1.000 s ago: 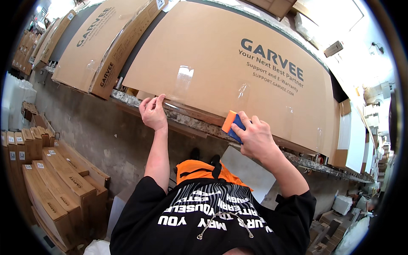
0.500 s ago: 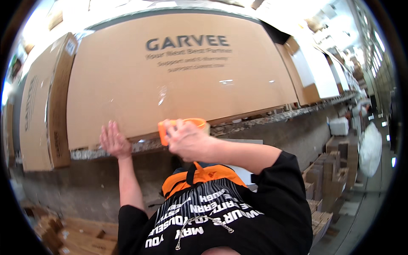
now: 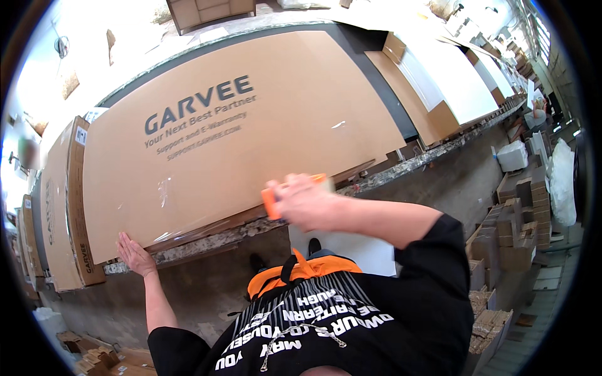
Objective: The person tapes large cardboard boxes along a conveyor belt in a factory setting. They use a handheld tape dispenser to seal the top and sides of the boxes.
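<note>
Since the earlier frames, the right hand (image 3: 307, 203) has swept rightward along the lower edge of the big flat cardboard box (image 3: 244, 131), its fingers curled tight around an orange tool (image 3: 271, 205). At the box's lower left corner the left hand (image 3: 135, 254) lies flat, fingers spread and holding nothing, pressing where box meets the stone surface (image 3: 207, 241). Sealing that edge seems under way; the stroke should stay on the seam while the box is steadied.

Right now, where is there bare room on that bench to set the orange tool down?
Hardly any: the big cardboard box covers the bench almost to its edge. Only the thin front strip between the left hand and the right hand, which holds the orange tool, is bare.
</note>
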Demonstrator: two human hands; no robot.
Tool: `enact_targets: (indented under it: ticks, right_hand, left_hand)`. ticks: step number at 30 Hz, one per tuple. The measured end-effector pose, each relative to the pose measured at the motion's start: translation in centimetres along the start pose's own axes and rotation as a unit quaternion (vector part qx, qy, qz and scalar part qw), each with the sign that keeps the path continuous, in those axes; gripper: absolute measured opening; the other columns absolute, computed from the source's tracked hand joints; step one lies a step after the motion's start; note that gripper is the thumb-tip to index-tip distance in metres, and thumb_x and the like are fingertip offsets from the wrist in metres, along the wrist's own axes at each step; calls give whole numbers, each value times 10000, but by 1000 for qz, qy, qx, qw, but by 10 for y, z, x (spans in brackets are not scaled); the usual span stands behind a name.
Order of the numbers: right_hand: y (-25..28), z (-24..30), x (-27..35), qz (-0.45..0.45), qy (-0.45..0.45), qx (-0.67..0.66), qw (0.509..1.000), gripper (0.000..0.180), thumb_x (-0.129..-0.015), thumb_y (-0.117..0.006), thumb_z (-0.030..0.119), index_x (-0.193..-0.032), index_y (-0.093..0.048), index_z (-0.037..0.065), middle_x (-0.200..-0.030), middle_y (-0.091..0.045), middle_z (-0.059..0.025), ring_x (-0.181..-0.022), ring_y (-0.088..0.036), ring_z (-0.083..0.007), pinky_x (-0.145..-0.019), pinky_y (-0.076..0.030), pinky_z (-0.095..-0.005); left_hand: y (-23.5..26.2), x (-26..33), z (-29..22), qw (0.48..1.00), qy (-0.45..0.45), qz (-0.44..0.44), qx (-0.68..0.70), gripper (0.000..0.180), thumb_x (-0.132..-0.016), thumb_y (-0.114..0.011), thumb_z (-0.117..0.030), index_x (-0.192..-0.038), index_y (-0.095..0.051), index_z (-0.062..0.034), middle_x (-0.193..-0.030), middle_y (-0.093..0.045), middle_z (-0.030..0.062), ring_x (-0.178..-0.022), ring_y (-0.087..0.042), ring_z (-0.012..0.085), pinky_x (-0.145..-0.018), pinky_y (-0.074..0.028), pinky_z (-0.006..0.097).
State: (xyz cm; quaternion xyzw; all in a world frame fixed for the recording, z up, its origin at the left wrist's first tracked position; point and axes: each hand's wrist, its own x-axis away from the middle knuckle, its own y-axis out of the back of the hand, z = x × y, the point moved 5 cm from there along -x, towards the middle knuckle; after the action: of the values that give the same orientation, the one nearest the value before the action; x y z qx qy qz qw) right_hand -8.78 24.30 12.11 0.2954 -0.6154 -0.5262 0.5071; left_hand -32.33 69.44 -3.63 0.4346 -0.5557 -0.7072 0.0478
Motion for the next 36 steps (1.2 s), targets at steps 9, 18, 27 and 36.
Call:
enact_targets:
  ticks: [9,18,27,36]
  right_hand:
    - [-82,-208,199,52,-167,117,978,438,-562,-804,183,-995,-743,150,-1330,-515,-127,-1038,-592,-292,-861,-503,-397]
    - [-96,-177,149,45,-225,94,969,178,-774,-683,203,-899,-762,104,-989,-614,-134,-933,-588,-278,-662,-482,-396]
    - [-224,-124,132,452,57,356,816,455,-711,-762,323,-1135,-705,168,-1059,-681,-65,-801,-614,-255,-608,-518,-421]
    - [-133,-120,186,35,-59,-311,948,644,-579,-728,222,-1212,-669,118,-1219,-640,-157,-1046,-670,-284,-894,-526,-393]
  left_hand:
    - [88,23,-403,892,-363,240,120,840,-856,-616,-498,-1392,-366,99,-1471,-354,276,-1393,-287,431,-1186,-182,506]
    - [97,76,-643,821,-474,252,195,879,-932,-476,-571,-1466,-267,95,-1560,-206,277,-1444,-133,500,-1195,-107,534]
    - [95,75,-652,849,-449,194,199,945,-782,-641,-642,-1442,-406,-8,-1503,-329,288,-1353,-280,586,-1097,-243,663]
    - [76,74,-620,849,-433,193,233,943,-769,-681,-587,-1451,-371,-14,-1526,-326,229,-1401,-286,483,-1150,-242,582]
